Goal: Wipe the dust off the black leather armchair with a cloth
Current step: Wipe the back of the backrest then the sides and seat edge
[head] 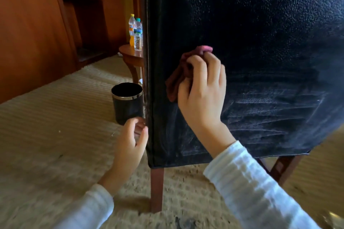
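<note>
Black leather armchair [260,42] filling the right of the scene, standing on brown wooden legs [157,188] on beige carpet [46,126]. Pale dust streaks across the lower panel. Dark red cloth [176,80] bunched and pressed against the leather near the left edge, gripped in the curled fingers of the right hand [202,95]. Left hand [130,141] low at the chair's left corner seam, fingers curled; hold on the seam impossible to tell. Black bin [127,104] just left of the chair. Two bottles [135,32] on a round table [130,55] farther back.
</note>
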The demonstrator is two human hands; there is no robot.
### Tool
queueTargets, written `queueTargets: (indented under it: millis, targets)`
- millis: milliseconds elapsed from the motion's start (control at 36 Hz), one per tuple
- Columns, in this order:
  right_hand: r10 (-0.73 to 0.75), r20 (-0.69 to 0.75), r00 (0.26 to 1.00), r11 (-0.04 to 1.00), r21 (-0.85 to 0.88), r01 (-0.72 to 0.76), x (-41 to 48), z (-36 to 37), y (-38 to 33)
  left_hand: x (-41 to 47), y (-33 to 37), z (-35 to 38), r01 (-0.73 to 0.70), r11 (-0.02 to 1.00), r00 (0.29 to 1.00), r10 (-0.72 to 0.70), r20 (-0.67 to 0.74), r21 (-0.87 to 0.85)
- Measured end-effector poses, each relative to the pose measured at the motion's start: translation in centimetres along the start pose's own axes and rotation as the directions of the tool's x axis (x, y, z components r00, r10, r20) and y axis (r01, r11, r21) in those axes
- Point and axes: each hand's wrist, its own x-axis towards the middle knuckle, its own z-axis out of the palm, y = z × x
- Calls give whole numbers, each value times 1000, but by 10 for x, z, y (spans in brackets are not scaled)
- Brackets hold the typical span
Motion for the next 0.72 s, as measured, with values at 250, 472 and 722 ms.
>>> queueTargets:
  millis: [250,472,722]
  targets:
    - [-190,147,971,980,82,180,-81,16,-2,-4,5,1,39,984,999,-43,-18,-173]
    - [-506,564,653,843,163,512,-222,17,46,-14,-1,-19,33,998,999,-31,19,-59]
    - [-482,491,725,863,127,488,-147,8,35,-19,1,-33,66,997,998,-66,1,-39]
